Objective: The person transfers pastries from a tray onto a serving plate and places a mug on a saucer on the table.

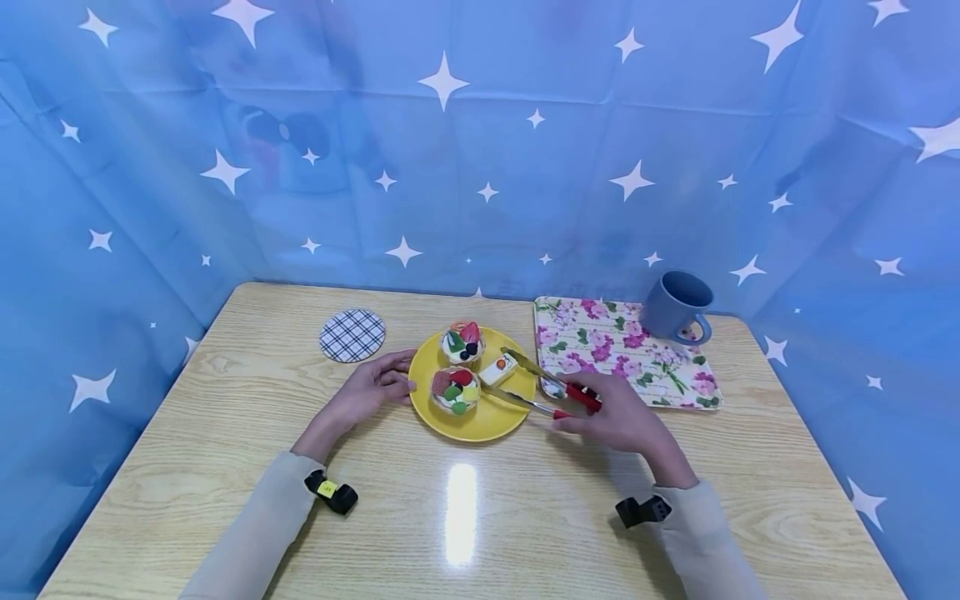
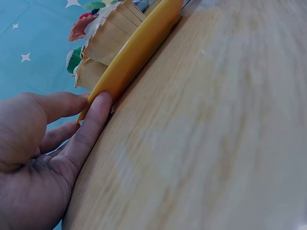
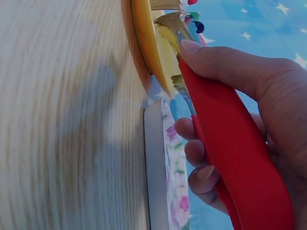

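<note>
A yellow plate [image 1: 474, 430] lies on the table with two fruit-topped cupcakes, one [image 1: 455, 391] nearer and one [image 1: 462, 344] farther back. Beside them sits a small cream-coloured cake piece [image 1: 495, 372] with an orange dot on top. My left hand [image 1: 366, 388] pinches the plate's left rim between thumb and fingers, as the left wrist view shows. In my right hand [image 1: 617, 412] I grip tongs with red handles [image 3: 230, 143]. Their metal arms reach over the plate's right side, spread to either side of the cake piece; whether both tips touch it I cannot tell.
To the right lies a floral tray [image 1: 600, 350], its near-left corner close to the plate. A blue mug [image 1: 671, 308] stands at the tray's back right. A round checked coaster [image 1: 352, 335] lies behind my left hand. A starry blue curtain [image 1: 480, 150] hangs behind the table.
</note>
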A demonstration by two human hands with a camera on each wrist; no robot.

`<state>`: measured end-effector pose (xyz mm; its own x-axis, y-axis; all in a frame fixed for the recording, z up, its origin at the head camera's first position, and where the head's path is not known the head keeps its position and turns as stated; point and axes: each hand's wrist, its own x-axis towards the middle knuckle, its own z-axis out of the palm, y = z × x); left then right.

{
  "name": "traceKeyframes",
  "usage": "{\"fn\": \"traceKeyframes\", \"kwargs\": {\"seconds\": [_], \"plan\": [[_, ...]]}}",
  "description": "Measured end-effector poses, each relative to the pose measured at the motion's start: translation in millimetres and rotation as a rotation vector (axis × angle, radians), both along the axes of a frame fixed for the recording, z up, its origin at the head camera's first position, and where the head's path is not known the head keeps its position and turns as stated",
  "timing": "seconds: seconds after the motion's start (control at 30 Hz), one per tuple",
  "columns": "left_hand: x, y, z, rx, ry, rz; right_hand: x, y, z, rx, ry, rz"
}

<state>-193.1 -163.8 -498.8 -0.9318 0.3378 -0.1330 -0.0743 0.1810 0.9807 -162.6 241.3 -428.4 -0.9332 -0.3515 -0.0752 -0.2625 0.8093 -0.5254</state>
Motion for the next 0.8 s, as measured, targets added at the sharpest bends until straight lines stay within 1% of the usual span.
{"fn": "traceKeyframes", "kwargs": {"seconds": [0.23, 0.3, 0.43, 0.53, 0.67, 0.8], "plan": [[0.5, 0.6, 0.0, 0.001, -0.017, 0.009, 0.9, 8.1, 3.8, -0.008, 0.034, 0.014], [0.1, 0.1, 0.0, -0.002, -0.005, 0.001, 0.4, 10.9, 3.9, -0.005, 0.035, 0.01], [-0.2, -0.4, 0.6, -0.007, 0.007, -0.004, -0.3, 16.6, 4.0, 0.002, 0.009, -0.017], [0.5, -0.2, 1.1, -0.002, 0.002, -0.002, 0.3, 20.2, 4.1, -0.015, -0.001, -0.035], [1.0, 0.5, 1.6, 0.015, -0.022, 0.007, 1.5, 23.3, 5.0, -0.047, -0.005, -0.052], [1.1, 0.6, 1.9, 0.027, -0.031, 0.006, 2.4, 26.1, 5.8, -0.044, -0.005, -0.076]]}}
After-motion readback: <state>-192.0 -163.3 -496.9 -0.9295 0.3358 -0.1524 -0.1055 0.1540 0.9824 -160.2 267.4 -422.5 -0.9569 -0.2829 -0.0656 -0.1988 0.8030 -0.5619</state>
